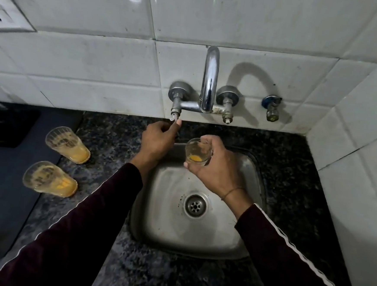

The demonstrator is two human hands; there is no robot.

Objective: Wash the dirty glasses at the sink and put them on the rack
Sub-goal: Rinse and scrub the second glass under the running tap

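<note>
**Glass held over the sink, other hand at the tap**

The right hand [217, 167] curls its fingers round a clear glass [198, 152] with an orange residue at its bottom, holding it upright above the steel sink [165, 220]. The left hand [158, 138] reaches to the left tap valve [175, 117], fingertips pinching its stem. Two more ribbed glasses [68, 144] [49, 179], smeared orange, stand on the speckled dark stone counter [106, 141] left of the sink.

A home kitchen is indicated by a steel sink [172, 227] set in a granite desk [115, 141], a wall-mounted tap [209, 81] and white tiles [88, 60].
</note>
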